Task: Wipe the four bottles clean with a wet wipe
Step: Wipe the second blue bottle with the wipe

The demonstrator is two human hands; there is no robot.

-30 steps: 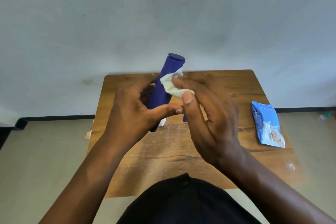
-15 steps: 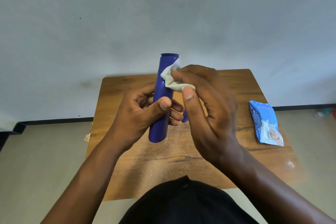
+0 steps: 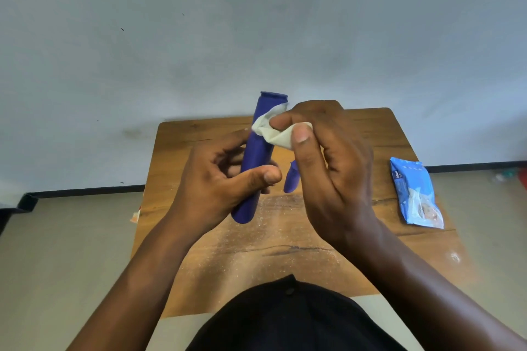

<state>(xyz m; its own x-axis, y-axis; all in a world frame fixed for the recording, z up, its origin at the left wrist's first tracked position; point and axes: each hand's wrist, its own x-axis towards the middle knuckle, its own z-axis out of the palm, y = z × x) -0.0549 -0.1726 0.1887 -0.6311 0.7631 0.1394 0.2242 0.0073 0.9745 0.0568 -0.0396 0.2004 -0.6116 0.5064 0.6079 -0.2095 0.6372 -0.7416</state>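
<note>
Left hand (image 3: pixel 225 182) grips the blue bottle (image 3: pixel 256 157) upright above the table (image 3: pixel 285 251), right hand (image 3: pixel 328 162) pinches the wet wipe (image 3: pixel 273 131) against its upper side — mid-wipe, next probably a downward stroke.

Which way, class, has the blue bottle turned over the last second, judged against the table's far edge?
Yes. The blue bottle, held in the left hand, has swung from leaning right to nearly upright; its top has shifted left along the table's far edge.

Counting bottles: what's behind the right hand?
Behind the right hand, one end of a second blue bottle shows above the table; the hand hides the remainder, so no count.
</note>
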